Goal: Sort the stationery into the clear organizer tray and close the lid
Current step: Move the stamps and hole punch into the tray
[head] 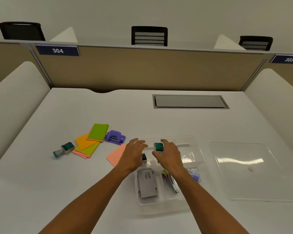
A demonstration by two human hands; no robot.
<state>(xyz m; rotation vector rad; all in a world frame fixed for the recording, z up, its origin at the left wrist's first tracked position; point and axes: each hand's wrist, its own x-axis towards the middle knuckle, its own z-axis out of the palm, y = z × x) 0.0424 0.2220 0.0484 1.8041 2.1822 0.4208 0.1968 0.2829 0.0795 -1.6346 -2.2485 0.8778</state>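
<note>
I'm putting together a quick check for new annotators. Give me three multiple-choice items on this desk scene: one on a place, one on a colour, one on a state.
1. Where does the clear lid lie?
A. On the tray
B. On the desk, right of the tray
C. Under the sticky notes

2. What colour is the hole punch?
A. Purple
B. Red
C. Black

3. What is the right hand doing?
A. Resting flat on the desk
B. Lifting the lid
C. Holding a teal stamp

Answers:
B, the lid sits flat beside the organizer tray, which is open.
A, its body is purple.
C, thumb and fingers hold the teal stamp over the tray.
</note>
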